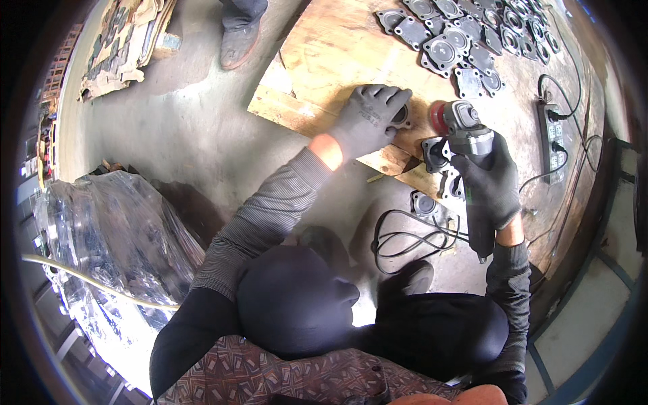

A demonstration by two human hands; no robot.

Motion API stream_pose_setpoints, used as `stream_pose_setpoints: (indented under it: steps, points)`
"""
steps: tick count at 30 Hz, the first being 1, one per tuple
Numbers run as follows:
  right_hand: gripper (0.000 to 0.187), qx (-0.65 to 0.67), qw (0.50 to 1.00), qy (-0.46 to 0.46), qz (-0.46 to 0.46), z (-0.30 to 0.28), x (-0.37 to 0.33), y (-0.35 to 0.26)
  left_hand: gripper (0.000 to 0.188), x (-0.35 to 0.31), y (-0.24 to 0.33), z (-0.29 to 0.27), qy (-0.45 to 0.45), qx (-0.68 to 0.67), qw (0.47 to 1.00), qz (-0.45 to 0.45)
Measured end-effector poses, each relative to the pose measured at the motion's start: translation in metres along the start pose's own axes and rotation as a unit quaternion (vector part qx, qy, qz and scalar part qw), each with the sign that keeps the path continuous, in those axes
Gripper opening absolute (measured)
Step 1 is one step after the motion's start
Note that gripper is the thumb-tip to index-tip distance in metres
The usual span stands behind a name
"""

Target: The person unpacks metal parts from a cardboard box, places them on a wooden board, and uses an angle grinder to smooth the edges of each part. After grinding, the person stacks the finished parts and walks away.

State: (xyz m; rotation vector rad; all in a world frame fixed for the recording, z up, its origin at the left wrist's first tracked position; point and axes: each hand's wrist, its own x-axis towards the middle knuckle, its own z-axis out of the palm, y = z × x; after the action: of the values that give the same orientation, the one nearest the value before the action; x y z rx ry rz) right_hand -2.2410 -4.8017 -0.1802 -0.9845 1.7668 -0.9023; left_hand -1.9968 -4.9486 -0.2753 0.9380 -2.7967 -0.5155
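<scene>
My left hand [364, 120], in a grey work glove, is closed over a small dark metal flange plate [403, 118] on the wooden board [324, 64]. Its fingers curl round the plate's far side and hide much of it. In my right hand [498, 182], gloved in black, is an angle grinder [470, 138], held by its body. The grinder's red disc [439, 117] faces the plate across a small gap. Just below the grinder head lies another flange plate [434, 155], with one more plate [452, 184] nearer to me.
Several dark flange plates [442, 52] are heaped at the far right. A power strip [553, 145] with plugged-in cables lies right of the grinder. Looped black cable [405, 236] and a plate [424, 202] lie below the board. Plastic-wrapped goods [121, 229] stand left; another person's shoe [239, 46] shows beyond.
</scene>
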Motion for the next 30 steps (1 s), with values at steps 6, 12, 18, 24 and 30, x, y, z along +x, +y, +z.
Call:
stream_pose_setpoints:
  steps: [6, 12, 18, 24, 30]
  points:
    - [0.057, 0.025, 0.999, -0.022, 0.001, 0.009, 0.003, -0.002, 0.074, -0.028, -0.004, 0.014, 0.131, -0.065, 0.985, -0.090]
    - [0.056, -0.111, 0.993, -0.042, -0.016, 0.020, 0.020, -0.007, 0.056, -0.027, -0.008, 0.023, 0.171, -0.120, 0.974, -0.084]
    - [0.055, -0.033, 0.998, -0.054, -0.001, 0.030, 0.034, -0.004, 0.052, -0.030, -0.016, 0.033, 0.183, -0.110, 0.974, -0.075]
    - [0.062, -0.084, 0.995, -0.059, 0.006, 0.023, 0.035, 0.000, 0.043, -0.024, -0.037, 0.025, 0.129, -0.119, 0.984, -0.041]
    - [0.054, 0.038, 0.999, -0.014, -0.001, 0.003, -0.004, 0.006, 0.067, -0.025, -0.015, 0.007, 0.133, -0.063, 0.984, -0.100]
